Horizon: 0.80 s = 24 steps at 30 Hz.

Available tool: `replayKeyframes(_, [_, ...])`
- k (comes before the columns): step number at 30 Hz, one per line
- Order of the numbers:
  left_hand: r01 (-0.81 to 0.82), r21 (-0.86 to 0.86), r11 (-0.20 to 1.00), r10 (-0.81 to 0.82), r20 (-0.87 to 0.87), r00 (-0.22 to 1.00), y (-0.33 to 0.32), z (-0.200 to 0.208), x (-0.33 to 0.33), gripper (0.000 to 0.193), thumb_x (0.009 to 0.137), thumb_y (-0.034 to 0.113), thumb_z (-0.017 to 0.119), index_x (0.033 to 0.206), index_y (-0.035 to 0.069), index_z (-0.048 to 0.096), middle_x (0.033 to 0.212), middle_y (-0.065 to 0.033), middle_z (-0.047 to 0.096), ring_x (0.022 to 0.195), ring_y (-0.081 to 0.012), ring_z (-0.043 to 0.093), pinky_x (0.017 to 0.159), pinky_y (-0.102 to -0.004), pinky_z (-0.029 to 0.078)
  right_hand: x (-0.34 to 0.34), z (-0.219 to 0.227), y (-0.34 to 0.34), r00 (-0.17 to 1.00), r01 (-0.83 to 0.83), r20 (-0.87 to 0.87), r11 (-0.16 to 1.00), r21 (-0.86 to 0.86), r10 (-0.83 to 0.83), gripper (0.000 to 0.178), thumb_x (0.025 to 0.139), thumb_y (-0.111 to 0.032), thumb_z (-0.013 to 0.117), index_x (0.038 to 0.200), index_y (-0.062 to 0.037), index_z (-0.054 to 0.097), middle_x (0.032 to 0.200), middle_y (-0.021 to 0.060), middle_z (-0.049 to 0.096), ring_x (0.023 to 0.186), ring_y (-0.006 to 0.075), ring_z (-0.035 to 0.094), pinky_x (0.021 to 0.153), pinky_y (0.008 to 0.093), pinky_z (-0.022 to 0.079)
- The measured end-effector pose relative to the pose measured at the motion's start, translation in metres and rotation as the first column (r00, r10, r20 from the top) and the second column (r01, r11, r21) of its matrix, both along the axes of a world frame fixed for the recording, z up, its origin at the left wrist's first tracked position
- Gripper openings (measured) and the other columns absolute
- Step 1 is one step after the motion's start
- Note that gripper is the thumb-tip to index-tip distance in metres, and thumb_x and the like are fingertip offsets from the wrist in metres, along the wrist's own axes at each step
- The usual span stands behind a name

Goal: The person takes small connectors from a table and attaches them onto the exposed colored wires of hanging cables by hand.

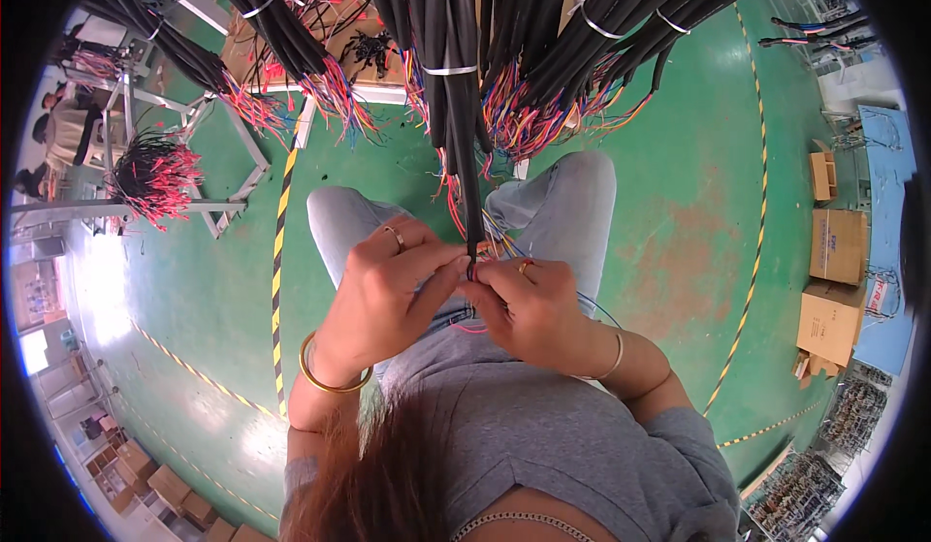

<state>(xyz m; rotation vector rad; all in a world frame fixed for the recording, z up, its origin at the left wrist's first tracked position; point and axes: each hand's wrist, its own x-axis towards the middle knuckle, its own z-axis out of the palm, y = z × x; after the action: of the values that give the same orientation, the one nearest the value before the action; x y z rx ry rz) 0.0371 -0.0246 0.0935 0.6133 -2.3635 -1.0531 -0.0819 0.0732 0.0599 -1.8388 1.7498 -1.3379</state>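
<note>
A black sheathed cable [470, 188] hangs down from a bundle into my lap. Around its lower end the fingertips of my left hand [373, 285] are closed in a pinch. Pressed against the same spot from the other side is my right hand [538, 309], its thumb and fingers also closed on the cable end. Thin coloured wires fan out there; a blue wire [603, 311] passes beyond my right hand, and a pink wire [470, 330] shows under my hands. The exact contact between fingertips and cable is partly hidden.
Thick black cable bundles [621, 9] with white ties hang ahead, ending in red, blue and yellow wires. Behind them stands a wooden-topped table [388, 94]. A metal frame [247, 144] with a red-tipped wire bunch is at left. Cardboard boxes [834, 319] line the right.
</note>
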Motion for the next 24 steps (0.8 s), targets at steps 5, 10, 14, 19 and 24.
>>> replayKeyframes(5, [0.056,-0.212,0.976,-0.057,0.001,0.998,-0.004,-0.001,-0.002,0.008,0.06,-0.004,0.059,0.067,-0.002,0.056,0.058,-0.0067,0.049,0.052,-0.0147,0.048,0.045,-0.0229,0.038,0.001,0.004,0.002,0.998,-0.031,-0.054,0.998,0.06,0.034,0.01,0.067,-0.002,0.058,0.068,-0.0006,0.048,0.048,0.0073,0.046,0.038,0.0189,0.045,0.035,0.0276,0.033])
replayKeyframes(10, [-0.114,-0.088,0.99,0.11,-0.054,0.992,0.008,-0.009,-0.006,0.007,0.06,-0.005,0.057,0.064,0.0,0.054,0.057,-0.0053,0.049,0.053,-0.0116,0.046,0.046,-0.0209,0.037,-0.005,0.015,0.0,0.991,-0.07,0.126,0.988,0.134,0.053,0.014,0.07,-0.008,0.057,0.062,-0.0013,0.047,0.05,0.0079,0.047,0.042,0.0196,0.048,0.038,0.0295,0.037])
replayKeyframes(14, [-0.235,0.409,0.882,0.301,-0.104,0.948,0.018,-0.04,-0.01,0.007,0.064,-0.001,0.059,0.067,0.001,0.053,0.058,-0.0021,0.05,0.051,-0.0099,0.047,0.047,-0.0182,0.038,-0.014,0.023,0.004,0.772,-0.27,0.634,0.881,0.388,-0.042,0.013,0.074,-0.009,0.054,0.064,0.0003,0.05,0.048,0.0048,0.048,0.041,0.0137,0.048,0.037,0.0265,0.037])
replayKeyframes(19, [-0.16,0.831,0.533,0.436,-0.108,0.893,0.039,-0.056,-0.018,0.005,0.075,0.002,0.048,0.073,-0.001,0.051,0.067,-0.0004,0.051,0.058,-0.0056,0.045,0.053,-0.0169,0.036,-0.011,0.003,0.01,-0.048,-0.524,0.978,0.839,0.149,-0.204,0.019,0.079,-0.016,0.048,0.069,-0.0007,0.05,0.05,0.0048,0.047,0.041,0.0116,0.042,0.04,0.0234,0.033])
replayKeyframes(24, [0.233,0.967,-0.099,0.422,-0.171,0.89,0.046,-0.06,-0.019,0.017,0.079,0.013,0.046,0.085,-0.002,0.051,0.067,-0.0031,0.053,0.06,-0.0099,0.05,0.056,-0.0202,0.04,-0.006,-0.006,0.018,-0.152,-0.526,0.984,0.85,-0.003,-0.091,0.024,0.08,-0.024,0.047,0.072,-0.0008,0.047,0.05,0.0036,0.043,0.042,0.0102,0.038,0.041,0.023,0.03])
